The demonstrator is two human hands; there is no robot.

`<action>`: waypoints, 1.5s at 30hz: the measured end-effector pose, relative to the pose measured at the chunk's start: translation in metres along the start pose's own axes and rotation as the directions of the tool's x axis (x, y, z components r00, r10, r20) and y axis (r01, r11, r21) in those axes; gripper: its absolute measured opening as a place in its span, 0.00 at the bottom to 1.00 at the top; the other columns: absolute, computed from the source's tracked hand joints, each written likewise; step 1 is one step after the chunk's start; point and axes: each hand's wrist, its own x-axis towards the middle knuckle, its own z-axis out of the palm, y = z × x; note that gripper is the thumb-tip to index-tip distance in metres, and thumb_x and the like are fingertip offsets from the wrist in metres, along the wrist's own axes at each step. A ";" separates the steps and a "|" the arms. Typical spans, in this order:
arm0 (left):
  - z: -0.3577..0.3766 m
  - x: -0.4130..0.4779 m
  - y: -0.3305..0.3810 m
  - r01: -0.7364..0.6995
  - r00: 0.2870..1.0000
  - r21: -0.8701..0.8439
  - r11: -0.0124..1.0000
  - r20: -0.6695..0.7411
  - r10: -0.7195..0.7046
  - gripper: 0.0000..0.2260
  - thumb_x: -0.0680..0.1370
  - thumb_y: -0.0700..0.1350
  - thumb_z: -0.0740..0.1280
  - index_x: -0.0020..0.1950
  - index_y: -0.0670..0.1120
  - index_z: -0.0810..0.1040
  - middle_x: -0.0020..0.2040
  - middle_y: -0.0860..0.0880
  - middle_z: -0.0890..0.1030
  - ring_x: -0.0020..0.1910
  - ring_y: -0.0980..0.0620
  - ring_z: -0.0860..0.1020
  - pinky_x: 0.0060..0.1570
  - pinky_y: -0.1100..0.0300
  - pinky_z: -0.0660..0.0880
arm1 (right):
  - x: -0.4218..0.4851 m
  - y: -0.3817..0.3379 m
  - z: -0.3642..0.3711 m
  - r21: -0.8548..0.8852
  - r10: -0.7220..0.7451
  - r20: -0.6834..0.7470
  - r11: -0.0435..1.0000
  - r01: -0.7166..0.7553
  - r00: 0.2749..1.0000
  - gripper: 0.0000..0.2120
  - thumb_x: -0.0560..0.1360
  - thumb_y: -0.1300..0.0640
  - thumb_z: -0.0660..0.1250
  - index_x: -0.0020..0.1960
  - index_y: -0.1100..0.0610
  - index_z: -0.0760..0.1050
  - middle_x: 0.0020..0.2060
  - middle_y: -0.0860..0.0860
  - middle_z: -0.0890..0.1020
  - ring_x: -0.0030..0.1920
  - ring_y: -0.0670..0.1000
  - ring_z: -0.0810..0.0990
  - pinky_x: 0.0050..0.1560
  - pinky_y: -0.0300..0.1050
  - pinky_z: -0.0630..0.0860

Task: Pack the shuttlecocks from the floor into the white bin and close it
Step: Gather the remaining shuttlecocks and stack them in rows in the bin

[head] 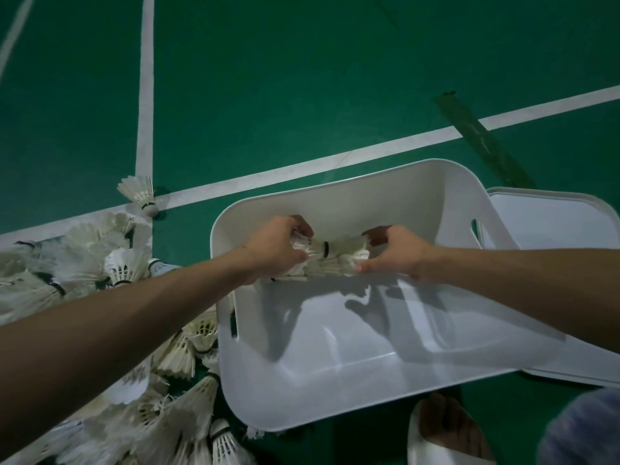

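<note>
We look down on a green sports-court floor (302, 78), smooth and evenly coloured, which fills the view from 9 o'clock round to 3 o'clock. A white painted line (146, 95) runs from the top edge, a little left of 12 o'clock, straight down toward us. Between 9 and 10 o'clock it meets a second white line (335, 159), which slants across from 9 o'clock up to 2 o'clock. A third, fainter white line (13, 35) cuts the far corner at 11 o'clock. At 2 o'clock a strip of dull olive-green tape (479, 135) lies across the slanting line, scuffed along its length. The light is dim, and we see the floor darken toward the edges.
</note>
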 end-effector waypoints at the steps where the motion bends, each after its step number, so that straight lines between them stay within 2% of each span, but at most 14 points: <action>1: 0.000 0.001 -0.001 0.001 1.000 0.007 1.000 0.002 -0.001 0.14 0.73 0.39 0.70 0.58 0.47 0.77 0.55 0.50 0.79 0.53 0.53 0.77 0.47 0.65 0.69 | 0.003 0.002 -0.002 -0.005 -0.004 0.004 1.000 0.004 1.000 0.36 0.60 0.55 0.82 0.66 0.59 0.74 0.56 0.53 0.81 0.53 0.52 0.81 0.58 0.47 0.78; 8: -0.002 0.005 0.002 -0.032 0.999 0.063 0.997 -0.018 0.033 0.13 0.74 0.40 0.68 0.59 0.47 0.78 0.58 0.49 0.79 0.56 0.51 0.77 0.50 0.64 0.70 | 0.016 0.007 0.001 -0.071 -0.033 0.005 0.997 0.033 0.999 0.34 0.59 0.55 0.82 0.63 0.59 0.76 0.52 0.52 0.82 0.50 0.52 0.82 0.55 0.52 0.80; 13: -0.004 -0.003 0.006 -0.102 0.993 0.088 0.991 -0.045 0.106 0.13 0.76 0.39 0.67 0.59 0.47 0.76 0.55 0.51 0.78 0.51 0.52 0.76 0.49 0.62 0.71 | 0.010 0.005 -0.005 -0.054 -0.055 0.052 0.997 0.058 0.997 0.40 0.61 0.58 0.82 0.70 0.60 0.69 0.61 0.53 0.78 0.56 0.53 0.80 0.60 0.51 0.77; 16: -0.004 -0.011 0.011 -0.187 0.980 0.147 0.971 -0.041 0.195 0.15 0.76 0.42 0.68 0.62 0.50 0.73 0.51 0.53 0.74 0.43 0.54 0.75 0.41 0.65 0.68 | -0.001 0.006 -0.013 -0.085 -0.053 0.057 0.995 0.058 0.997 0.43 0.62 0.58 0.81 0.72 0.56 0.65 0.65 0.54 0.74 0.60 0.54 0.77 0.62 0.51 0.75; 18: -0.003 -0.015 0.015 -0.232 0.970 0.155 0.960 -0.031 0.240 0.17 0.75 0.43 0.69 0.62 0.51 0.72 0.49 0.53 0.74 0.40 0.56 0.76 0.34 0.69 0.66 | -0.009 0.003 -0.019 -0.089 -0.069 0.020 0.994 0.070 0.997 0.42 0.61 0.56 0.82 0.70 0.55 0.66 0.64 0.53 0.74 0.60 0.53 0.76 0.61 0.48 0.75; 20: -0.001 -0.018 0.018 -0.252 0.966 0.136 0.958 -0.025 0.258 0.17 0.75 0.42 0.69 0.62 0.52 0.71 0.48 0.53 0.75 0.39 0.56 0.77 0.33 0.72 0.67 | -0.019 -0.004 -0.028 -0.063 -0.113 -0.031 0.992 0.111 0.993 0.40 0.60 0.55 0.82 0.67 0.53 0.69 0.61 0.51 0.75 0.59 0.52 0.76 0.58 0.45 0.75; 22: 0.001 -0.019 0.022 -0.266 0.962 0.113 0.957 -0.026 0.271 0.17 0.75 0.42 0.70 0.61 0.52 0.72 0.48 0.52 0.75 0.40 0.55 0.78 0.35 0.69 0.69 | -0.032 -0.014 -0.035 0.036 -0.165 -0.012 0.986 0.165 0.986 0.39 0.57 0.55 0.83 0.65 0.52 0.71 0.58 0.50 0.78 0.58 0.50 0.78 0.57 0.44 0.76; 26: 0.011 -0.019 0.032 -0.241 0.970 -0.034 0.970 -0.037 0.240 0.17 0.73 0.39 0.72 0.56 0.51 0.72 0.49 0.49 0.77 0.40 0.50 0.80 0.40 0.55 0.79 | -0.053 -0.023 -0.041 0.222 -0.268 0.162 0.948 0.229 0.950 0.41 0.53 0.54 0.80 0.64 0.49 0.71 0.57 0.52 0.79 0.56 0.50 0.81 0.55 0.43 0.79; 30: 0.023 -0.013 0.041 -0.253 0.967 -0.190 0.949 -0.007 0.256 0.20 0.70 0.37 0.74 0.56 0.49 0.71 0.47 0.46 0.80 0.42 0.46 0.82 0.45 0.48 0.80 | -0.055 -0.029 -0.034 0.009 -0.314 0.172 0.948 0.317 0.934 0.37 0.60 0.56 0.81 0.66 0.51 0.70 0.52 0.48 0.81 0.52 0.45 0.81 0.53 0.41 0.79; 34: 0.027 -0.006 0.044 -0.284 0.955 -0.198 0.938 0.029 0.295 0.24 0.70 0.42 0.76 0.59 0.52 0.67 0.48 0.49 0.80 0.44 0.50 0.82 0.47 0.53 0.80 | -0.049 -0.031 -0.038 -0.186 -0.281 0.135 0.935 0.303 0.950 0.37 0.65 0.56 0.79 0.68 0.49 0.66 0.50 0.49 0.79 0.47 0.46 0.80 0.47 0.41 0.79; 37: 0.024 0.002 0.036 -0.377 0.925 0.083 0.923 -0.014 0.379 0.26 0.70 0.48 0.76 0.62 0.50 0.67 0.57 0.49 0.75 0.53 0.50 0.77 0.49 0.59 0.76 | -0.048 -0.026 -0.048 -0.239 -0.182 0.093 0.950 0.199 0.979 0.37 0.67 0.61 0.76 0.70 0.49 0.61 0.49 0.57 0.77 0.42 0.54 0.81 0.40 0.47 0.82; 39: 0.021 0.007 0.029 -0.428 0.899 0.334 0.840 0.060 0.434 0.29 0.71 0.49 0.74 0.68 0.48 0.65 0.64 0.46 0.71 0.60 0.47 0.73 0.54 0.60 0.70 | -0.048 -0.021 -0.053 -0.254 -0.118 0.060 0.958 0.130 0.991 0.36 0.69 0.63 0.73 0.69 0.48 0.59 0.44 0.58 0.78 0.38 0.54 0.81 0.38 0.50 0.82; 41: 0.021 0.011 0.024 -0.426 0.901 0.515 0.743 0.172 0.397 0.33 0.73 0.49 0.73 0.73 0.52 0.60 0.69 0.47 0.68 0.64 0.47 0.70 0.56 0.58 0.68 | -0.047 -0.015 -0.055 -0.245 -0.082 0.036 0.966 0.088 0.996 0.36 0.68 0.64 0.72 0.69 0.46 0.59 0.40 0.57 0.78 0.35 0.53 0.79 0.38 0.50 0.82; 45: 0.025 0.022 0.025 -0.463 0.885 0.602 0.651 0.355 0.301 0.44 0.71 0.48 0.75 0.76 0.61 0.49 0.67 0.45 0.71 0.58 0.44 0.73 0.52 0.54 0.73 | -0.039 -0.008 -0.056 -0.184 -0.008 -0.012 0.983 0.005 1.000 0.32 0.69 0.64 0.69 0.68 0.46 0.63 0.43 0.55 0.79 0.39 0.54 0.80 0.39 0.50 0.81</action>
